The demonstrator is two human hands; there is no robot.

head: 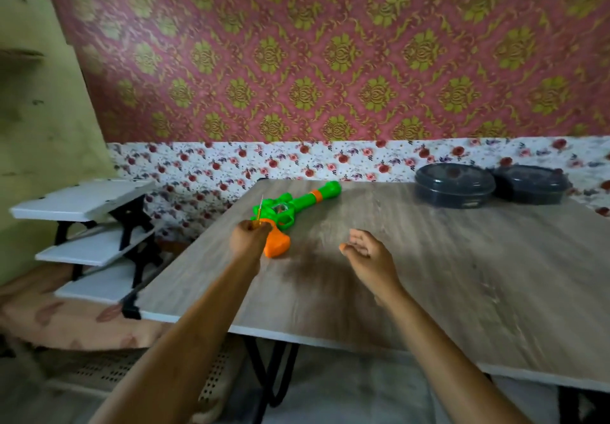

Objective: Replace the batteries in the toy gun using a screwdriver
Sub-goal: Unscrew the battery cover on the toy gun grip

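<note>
A green toy gun with an orange grip lies flat on the wooden table, its barrel pointing toward the far wall. My left hand grips a thin screwdriver with a yellow-orange handle, shaft pointing up, right beside the gun's orange grip. My right hand hovers over the table to the right of the gun, fingers relaxed and holding nothing. No batteries are visible.
Two dark round lidded containers stand at the table's far right. White stepped shelves on black brackets stand left of the table. A patterned wall runs behind the table.
</note>
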